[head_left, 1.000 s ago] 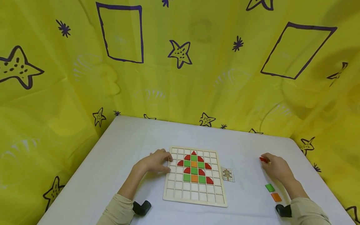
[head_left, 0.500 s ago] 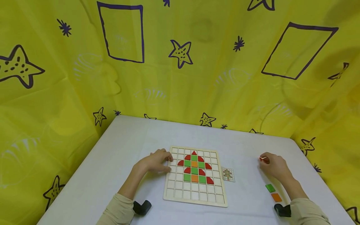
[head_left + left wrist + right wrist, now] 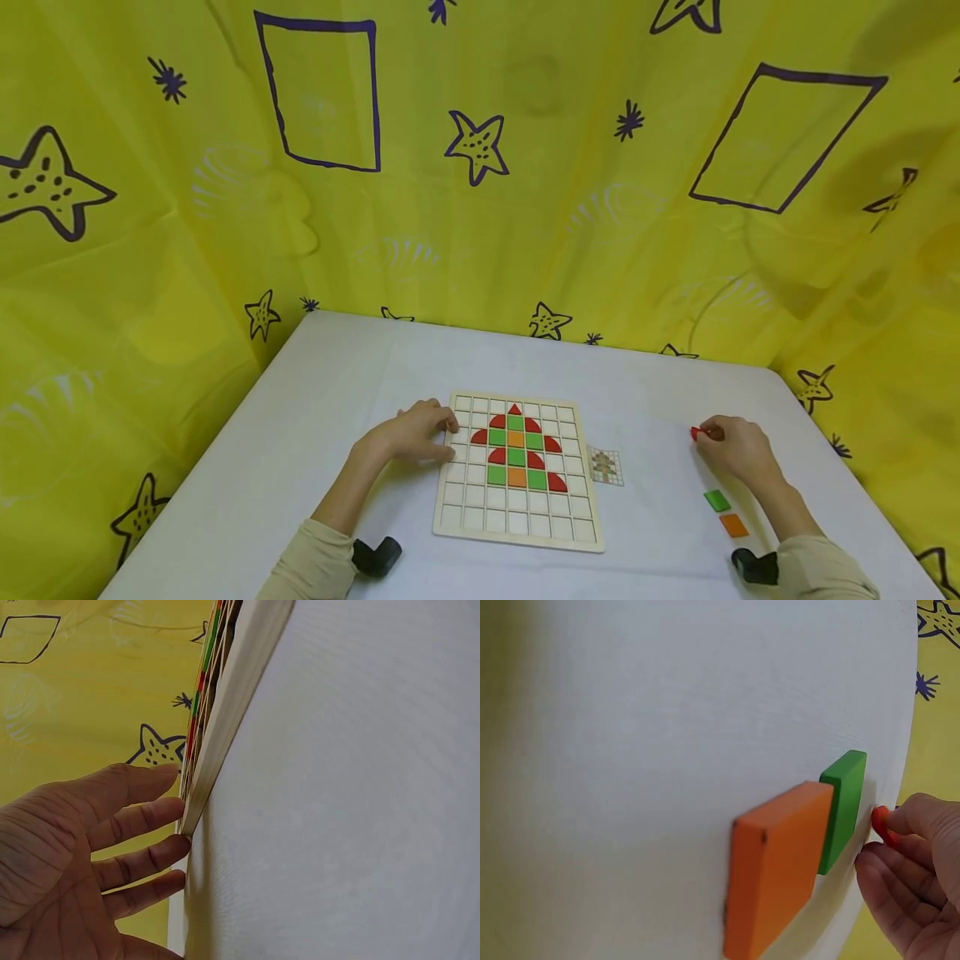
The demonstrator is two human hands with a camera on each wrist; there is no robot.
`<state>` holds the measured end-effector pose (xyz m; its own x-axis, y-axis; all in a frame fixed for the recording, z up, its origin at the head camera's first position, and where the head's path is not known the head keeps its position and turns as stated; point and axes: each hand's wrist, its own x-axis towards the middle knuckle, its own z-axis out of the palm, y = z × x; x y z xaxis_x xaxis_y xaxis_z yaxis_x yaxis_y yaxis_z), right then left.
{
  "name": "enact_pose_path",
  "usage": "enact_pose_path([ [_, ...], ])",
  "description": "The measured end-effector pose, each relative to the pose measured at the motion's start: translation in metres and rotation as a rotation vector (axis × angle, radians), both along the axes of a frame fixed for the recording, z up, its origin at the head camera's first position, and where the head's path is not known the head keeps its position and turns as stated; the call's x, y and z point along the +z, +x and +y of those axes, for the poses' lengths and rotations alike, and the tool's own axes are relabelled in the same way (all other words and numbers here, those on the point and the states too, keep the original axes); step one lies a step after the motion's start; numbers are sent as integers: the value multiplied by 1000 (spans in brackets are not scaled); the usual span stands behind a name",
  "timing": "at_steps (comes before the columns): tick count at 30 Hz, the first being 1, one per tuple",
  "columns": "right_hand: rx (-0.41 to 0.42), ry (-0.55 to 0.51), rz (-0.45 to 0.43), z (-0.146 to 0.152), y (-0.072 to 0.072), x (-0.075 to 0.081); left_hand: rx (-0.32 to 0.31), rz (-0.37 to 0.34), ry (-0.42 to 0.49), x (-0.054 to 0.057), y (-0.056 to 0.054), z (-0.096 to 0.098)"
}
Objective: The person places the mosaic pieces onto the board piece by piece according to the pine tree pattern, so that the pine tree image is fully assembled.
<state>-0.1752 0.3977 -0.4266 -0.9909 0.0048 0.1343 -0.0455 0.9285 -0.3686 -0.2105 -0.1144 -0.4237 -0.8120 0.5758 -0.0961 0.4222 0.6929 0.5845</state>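
Observation:
A wooden grid board (image 3: 517, 533) lies on the table, with red, green and orange pieces set in its cells in a tree-like pattern. My left hand (image 3: 420, 432) rests at the board's left edge. In the left wrist view its fingers (image 3: 142, 859) are spread and loosely bent, tips right at the board's side. Well to the right of the board, my right hand (image 3: 738, 448) pinches a small red piece (image 3: 883, 823) between thumb and fingers, low over the table. Closer to me lie a green square tile (image 3: 717, 500) and an orange square tile (image 3: 733, 525).
A small pattern card (image 3: 606, 465) showing a grid picture pokes out at the board's right edge. White cloth covers the table (image 3: 645, 533). Behind it hangs a yellow curtain (image 3: 420, 208) with drawn stars and frames. Dark devices (image 3: 377, 557) sit at both wrists.
The right hand keeps the red piece and turns it between the fingertips, so its angle differs. The left hand and board stay put; the whole view shifts slightly.

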Motion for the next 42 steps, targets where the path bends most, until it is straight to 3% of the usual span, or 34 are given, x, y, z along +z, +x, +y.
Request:
enact_pose_path([
  [5,-16,15,-60,3,1,2,-1,-3,2,-2,0,0],
  [10,-19,37,-175,2,1,8,3,-3,1,-2,-1,0],
  [20,-17,44,-254,-3,3,14,4,-11,8,-2,0,-1],
  [26,-6,40,-199,-3,6,12,11,-14,2,-4,-1,0],
  [33,129,-13,-136,-1,6,-1,11,-14,1,-1,-1,0],
  [42,149,-14,-121,-6,7,1,-1,-4,6,-1,-1,0],
])
